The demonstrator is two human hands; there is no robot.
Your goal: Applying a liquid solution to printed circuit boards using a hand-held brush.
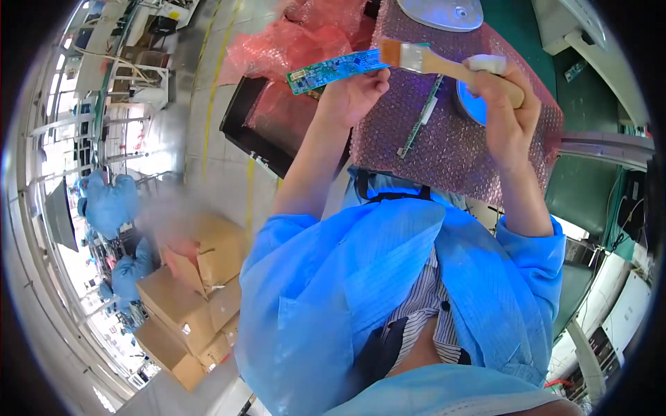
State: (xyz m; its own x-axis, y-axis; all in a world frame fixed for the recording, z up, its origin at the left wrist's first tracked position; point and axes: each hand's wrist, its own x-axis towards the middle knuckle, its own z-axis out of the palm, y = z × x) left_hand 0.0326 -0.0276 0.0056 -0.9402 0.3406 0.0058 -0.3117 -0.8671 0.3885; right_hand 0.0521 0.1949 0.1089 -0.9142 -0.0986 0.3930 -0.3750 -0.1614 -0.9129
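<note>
Pale-blue mask (454, 394) nearest, six o'clock. Right hand (508, 114), fingers pinching brush (445, 66); bristles at its nine o'clock overlap green circuit board (338, 70), contact unclear. Left hand (350, 100), nearer, grips board, fingers curled; long axis almost nine-to-three.

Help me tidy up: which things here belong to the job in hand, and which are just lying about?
In the job:
circuit board, in the left fingers
brush, in the right fingers
perhaps the other board, on bubble wrap

Seemingly just lying about:
reddish wrap heap
cardboard boxes
</note>
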